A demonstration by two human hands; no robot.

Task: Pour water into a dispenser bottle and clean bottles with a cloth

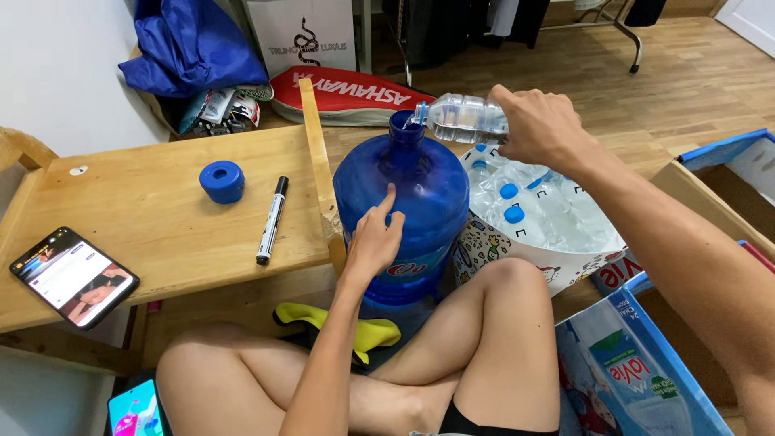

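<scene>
Blue jug (401,194) under left hand (374,239); right hand (539,127) grips tipped bottle (460,118).

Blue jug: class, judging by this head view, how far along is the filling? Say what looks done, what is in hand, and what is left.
Done: the blue cap is off and lies on the wooden table. In hand: the right hand tips a small bottle into the neck of the jug, which the left hand steadies. Left: several capped bottles wait in the bag beside it.
</scene>
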